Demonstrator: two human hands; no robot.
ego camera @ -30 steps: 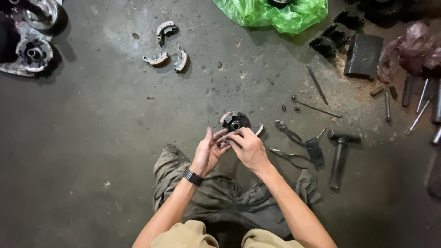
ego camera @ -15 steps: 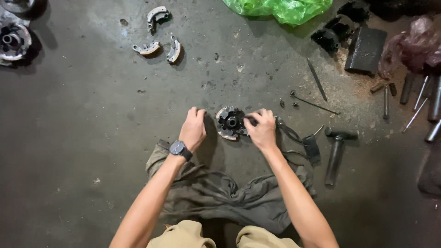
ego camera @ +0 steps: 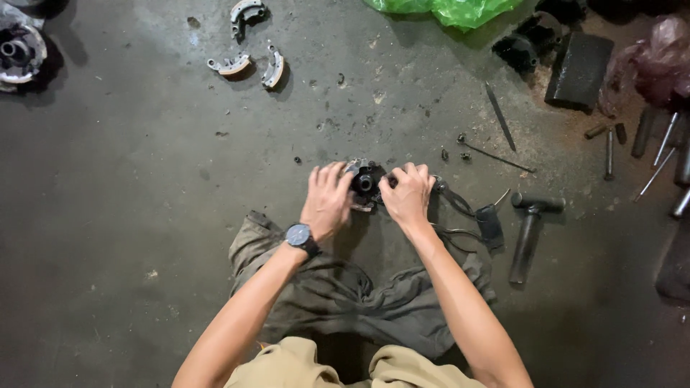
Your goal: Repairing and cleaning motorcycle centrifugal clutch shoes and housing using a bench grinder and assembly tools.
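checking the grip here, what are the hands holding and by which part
Both hands, left hand and right hand, press on the round dark metal part on the floor, fingers on its opposite rims.

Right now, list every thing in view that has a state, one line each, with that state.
Left hand: pressed on the round metal part, wristwatch on.
Right hand: gripping the part's other side.
Round metal part: on the floor, clasped between both hands.
Three curved shoes: loose, lying apart on the floor.
Hammer: lying flat, untouched.
Pliers: lying by the right hand, unheld.
Grey cloth: crumpled under the arms.
Green bag: crumpled at the top edge.
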